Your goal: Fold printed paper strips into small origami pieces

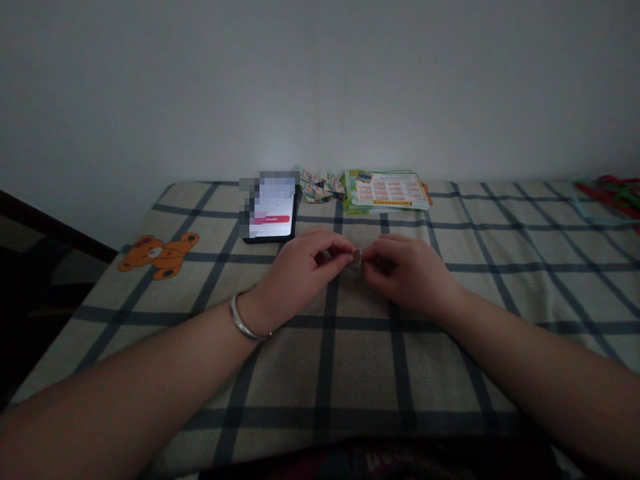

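Over the middle of the checked cloth, my left hand [300, 263] and my right hand [410, 270] meet almost fingertip to fingertip. Pinched between them is a small pale piece [357, 255] that looks like folded paper; most of it is hidden by the fingers. Thumb and forefinger are closed on it in each hand. Beyond the hands, against the wall, lie several folded patterned paper pieces [323, 187]. Right of those sits a stack of printed sheets [387, 191], the top one white with red and orange print.
A lit phone [273, 210] lies behind my left hand. An orange bear figure [159, 255] is on the cloth [280, 380] at the left. Red and green strips [617, 197] lie at the far right. A wall [320, 87] closes off the table's back edge.
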`<state>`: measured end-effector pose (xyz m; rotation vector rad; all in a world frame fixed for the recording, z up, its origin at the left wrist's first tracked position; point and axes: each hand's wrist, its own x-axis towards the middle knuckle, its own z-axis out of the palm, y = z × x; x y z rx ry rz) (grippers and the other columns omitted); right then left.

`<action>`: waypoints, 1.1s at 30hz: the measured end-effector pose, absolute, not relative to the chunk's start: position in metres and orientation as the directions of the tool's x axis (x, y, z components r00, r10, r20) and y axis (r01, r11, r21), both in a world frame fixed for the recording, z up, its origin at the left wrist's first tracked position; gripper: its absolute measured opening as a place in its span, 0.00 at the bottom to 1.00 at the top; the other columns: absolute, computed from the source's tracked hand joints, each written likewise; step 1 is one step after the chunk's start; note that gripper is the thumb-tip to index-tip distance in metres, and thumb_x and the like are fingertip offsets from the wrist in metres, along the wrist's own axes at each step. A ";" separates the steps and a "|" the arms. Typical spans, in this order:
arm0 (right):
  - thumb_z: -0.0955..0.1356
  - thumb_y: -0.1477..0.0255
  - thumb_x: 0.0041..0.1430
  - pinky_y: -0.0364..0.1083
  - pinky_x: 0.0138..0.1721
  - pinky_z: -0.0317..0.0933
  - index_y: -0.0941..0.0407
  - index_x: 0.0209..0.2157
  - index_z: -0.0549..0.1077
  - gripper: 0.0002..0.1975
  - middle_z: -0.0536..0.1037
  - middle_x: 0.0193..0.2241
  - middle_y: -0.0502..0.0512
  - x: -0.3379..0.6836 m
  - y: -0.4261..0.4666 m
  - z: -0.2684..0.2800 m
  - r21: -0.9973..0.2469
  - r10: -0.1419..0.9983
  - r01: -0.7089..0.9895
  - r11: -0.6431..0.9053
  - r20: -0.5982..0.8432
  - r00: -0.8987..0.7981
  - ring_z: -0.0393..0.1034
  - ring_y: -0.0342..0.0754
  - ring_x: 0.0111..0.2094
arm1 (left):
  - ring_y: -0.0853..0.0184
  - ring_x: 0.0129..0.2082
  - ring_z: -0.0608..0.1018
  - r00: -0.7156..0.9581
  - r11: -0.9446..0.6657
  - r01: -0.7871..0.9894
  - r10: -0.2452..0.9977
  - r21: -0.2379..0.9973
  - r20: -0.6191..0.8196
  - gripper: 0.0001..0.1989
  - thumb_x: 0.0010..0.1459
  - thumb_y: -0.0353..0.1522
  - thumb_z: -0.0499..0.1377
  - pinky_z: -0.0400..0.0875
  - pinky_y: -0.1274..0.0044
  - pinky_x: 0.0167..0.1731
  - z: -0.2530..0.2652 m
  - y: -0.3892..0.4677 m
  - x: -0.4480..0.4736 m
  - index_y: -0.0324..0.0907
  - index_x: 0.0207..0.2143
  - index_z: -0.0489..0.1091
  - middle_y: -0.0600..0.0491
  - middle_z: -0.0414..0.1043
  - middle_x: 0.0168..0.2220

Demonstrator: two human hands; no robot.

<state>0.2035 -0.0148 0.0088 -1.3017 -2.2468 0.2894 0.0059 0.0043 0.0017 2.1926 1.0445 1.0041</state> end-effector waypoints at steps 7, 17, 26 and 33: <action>0.66 0.74 0.50 0.42 0.24 0.49 0.55 0.24 0.65 0.04 0.66 0.21 0.46 0.202 -0.014 0.007 -0.551 0.884 0.692 0.466 0.322 -0.339 0.58 0.40 0.22 | 0.70 0.35 0.77 0.351 -0.453 0.284 0.869 0.845 0.348 0.03 0.56 0.27 0.60 0.74 0.75 0.38 -0.005 0.003 0.012 0.40 0.35 0.70 0.55 0.73 0.34; 0.66 0.70 0.53 0.41 0.21 0.50 0.54 0.25 0.65 0.06 0.66 0.19 0.45 0.204 -0.012 0.002 -0.714 0.930 0.599 0.362 0.238 -0.278 0.59 0.40 0.20 | 0.70 0.36 0.78 0.356 -0.460 0.297 0.867 0.837 0.350 0.04 0.57 0.26 0.59 0.77 0.75 0.39 -0.006 0.002 0.012 0.40 0.36 0.71 0.54 0.74 0.35; 0.66 0.72 0.54 0.42 0.25 0.55 0.54 0.30 0.65 0.04 0.70 0.22 0.46 0.201 -0.019 0.009 -0.628 0.904 0.653 0.423 0.248 -0.347 0.64 0.41 0.23 | 0.68 0.44 0.78 0.420 -0.491 0.247 0.831 0.835 0.364 0.14 0.53 0.25 0.62 0.78 0.73 0.45 -0.008 -0.002 0.012 0.41 0.44 0.69 0.51 0.72 0.44; 0.67 0.71 0.54 0.42 0.26 0.57 0.54 0.33 0.66 0.05 0.72 0.25 0.47 0.202 -0.018 0.008 -0.648 0.916 0.651 0.397 0.235 -0.325 0.66 0.42 0.25 | 0.67 0.43 0.79 0.412 -0.482 0.244 0.837 0.841 0.361 0.17 0.54 0.24 0.60 0.79 0.70 0.46 -0.008 -0.003 0.014 0.42 0.47 0.68 0.50 0.72 0.46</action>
